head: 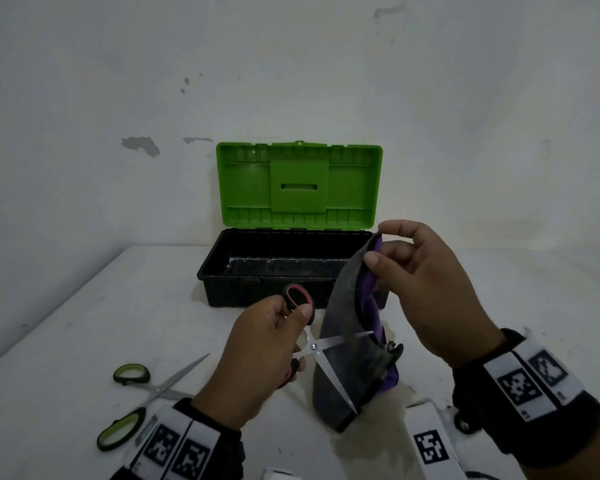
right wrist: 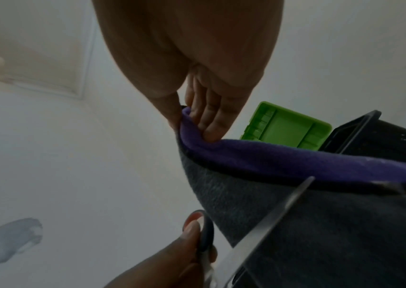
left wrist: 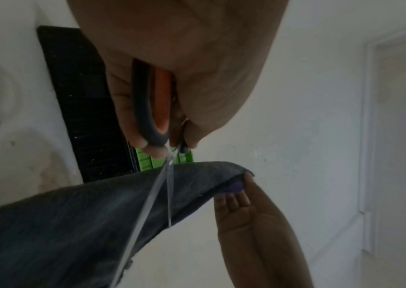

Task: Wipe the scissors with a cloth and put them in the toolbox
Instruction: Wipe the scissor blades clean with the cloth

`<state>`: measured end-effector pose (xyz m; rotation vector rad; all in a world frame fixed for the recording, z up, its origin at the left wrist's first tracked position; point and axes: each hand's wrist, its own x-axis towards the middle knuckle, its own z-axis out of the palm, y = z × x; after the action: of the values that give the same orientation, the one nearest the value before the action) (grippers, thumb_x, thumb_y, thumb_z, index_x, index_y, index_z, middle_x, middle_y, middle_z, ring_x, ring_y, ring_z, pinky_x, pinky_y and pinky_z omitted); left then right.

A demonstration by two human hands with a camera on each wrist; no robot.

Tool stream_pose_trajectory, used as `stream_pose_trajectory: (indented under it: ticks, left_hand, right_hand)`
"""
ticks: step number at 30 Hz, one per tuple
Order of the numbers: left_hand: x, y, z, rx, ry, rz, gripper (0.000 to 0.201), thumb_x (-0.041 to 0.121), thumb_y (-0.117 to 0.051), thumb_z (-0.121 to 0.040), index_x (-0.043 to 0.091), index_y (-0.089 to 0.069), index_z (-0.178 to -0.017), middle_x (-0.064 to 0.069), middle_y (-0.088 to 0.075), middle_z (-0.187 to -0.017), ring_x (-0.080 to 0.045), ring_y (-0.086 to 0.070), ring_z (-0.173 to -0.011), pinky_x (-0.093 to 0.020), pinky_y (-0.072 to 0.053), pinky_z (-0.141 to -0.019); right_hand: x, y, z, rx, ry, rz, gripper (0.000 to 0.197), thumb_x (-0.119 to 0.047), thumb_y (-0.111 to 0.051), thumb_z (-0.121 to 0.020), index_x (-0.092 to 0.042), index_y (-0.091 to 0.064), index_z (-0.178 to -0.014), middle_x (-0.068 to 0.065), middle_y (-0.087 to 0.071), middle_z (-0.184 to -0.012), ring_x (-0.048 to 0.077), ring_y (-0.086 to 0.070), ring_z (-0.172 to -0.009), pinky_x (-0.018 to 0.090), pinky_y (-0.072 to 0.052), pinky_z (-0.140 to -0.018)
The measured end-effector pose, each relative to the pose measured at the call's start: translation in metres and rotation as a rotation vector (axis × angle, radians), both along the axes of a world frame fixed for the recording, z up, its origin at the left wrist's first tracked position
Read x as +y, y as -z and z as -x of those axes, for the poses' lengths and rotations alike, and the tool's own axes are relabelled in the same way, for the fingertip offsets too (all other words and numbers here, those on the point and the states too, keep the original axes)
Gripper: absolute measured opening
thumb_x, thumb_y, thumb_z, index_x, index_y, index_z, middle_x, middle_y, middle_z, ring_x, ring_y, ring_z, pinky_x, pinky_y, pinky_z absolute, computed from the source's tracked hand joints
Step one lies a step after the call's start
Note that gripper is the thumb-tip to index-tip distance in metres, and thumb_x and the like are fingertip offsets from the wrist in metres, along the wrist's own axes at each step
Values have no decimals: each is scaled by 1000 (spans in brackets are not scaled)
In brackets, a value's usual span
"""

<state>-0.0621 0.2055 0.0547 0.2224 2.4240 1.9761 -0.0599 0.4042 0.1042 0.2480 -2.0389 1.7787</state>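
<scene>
My left hand (head: 257,351) grips the black-and-red handles of a pair of scissors (head: 314,348), whose blades are spread open against a hanging cloth. The cloth (head: 343,358) is grey outside and purple inside; my right hand (head: 426,289) pinches its top corner between thumb and fingers and holds it up over the table. In the left wrist view the red-lined handle (left wrist: 152,101) sits in my curled fingers and the blades (left wrist: 157,194) lie across the cloth (left wrist: 73,224). The right wrist view shows my fingers (right wrist: 209,117) on the purple edge (right wrist: 270,155). The toolbox (head: 267,271) stands open behind.
A second pair of scissors with green-and-black handles (head: 142,396) lies open on the white table (head: 84,323) at the front left. The toolbox's green lid (head: 298,185) leans back towards the wall. White marker blocks (head: 430,441) sit near the front edge.
</scene>
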Motion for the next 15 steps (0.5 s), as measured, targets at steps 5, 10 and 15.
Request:
stream_pose_trajectory:
  ticks: [5,10,15]
  left_hand:
    - [-6,-3,3,56,-34,-45,20,32,-57,-96,15,-65,-88,-7,-59,-67,-15,-60,-55,-16,-46,-46]
    - [-7,-4,2,131,-16,-34,19,32,-56,-96,17,-65,-88,-7,-59,-63,-13,-59,-52,-14,-46,-46]
    - [-3,-3,1,227,27,72,17,34,-55,-95,21,-62,-87,-17,-62,-67,-13,-57,-50,-13,-47,-46]
  right_hand:
    - [5,10,-22,-46,-266,-149,34,-10,-66,-87,-27,-65,-117,27,-61,-88,33,-62,-79,36,-52,-74]
    - [10,22,-31,-95,-336,-294,41,-50,-54,-86,-22,-66,-114,4,-69,-79,16,-66,-79,21,-50,-77]
    - [5,30,-22,-70,-140,-739,14,-42,-61,-93,-41,-67,-106,-18,-65,-69,0,-62,-68,13,-45,-64]
